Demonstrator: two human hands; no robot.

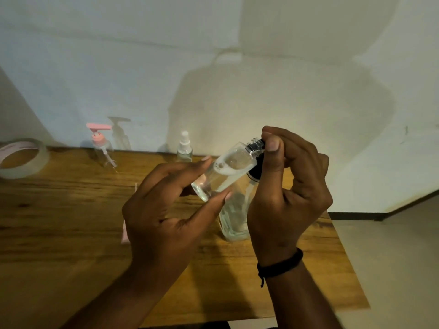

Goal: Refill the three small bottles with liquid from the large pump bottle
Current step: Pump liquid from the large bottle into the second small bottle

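We have a small clear bottle [226, 170] tilted above the table's [71, 222] middle — our left hand [166, 210] pinching its base, our right hand [288, 186] curled round the black cap [256, 146]. We judge this the capping step; next calls for steady twisting, the large bottle [234, 218] standing just beneath, the pink pump bottle [103, 148] and white-topped spray bottle [184, 148] off at eleven o'clock.

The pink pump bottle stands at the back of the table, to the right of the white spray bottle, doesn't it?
Not quite: the head view shows the pink pump bottle at the back of the table, but to the left of the white spray bottle, not the right.
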